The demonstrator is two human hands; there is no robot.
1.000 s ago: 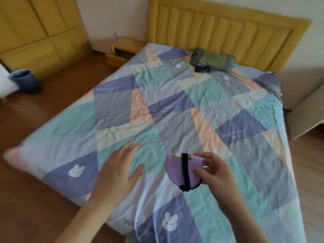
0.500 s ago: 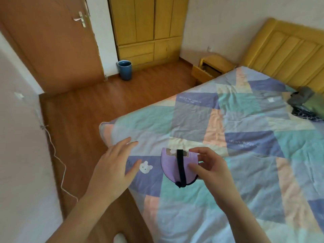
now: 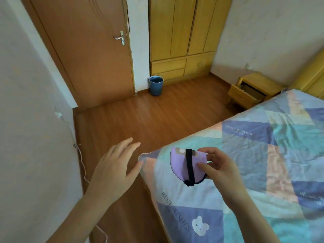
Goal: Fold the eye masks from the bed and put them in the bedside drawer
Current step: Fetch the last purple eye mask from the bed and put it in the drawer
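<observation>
Now folded eye mask — pinched in right hand — above bed.

Bare wooden floor between bed corner and open bedside drawer.

The bedside drawer interior is too dark to read.

Head view, perhaps down-left, over bed
</observation>
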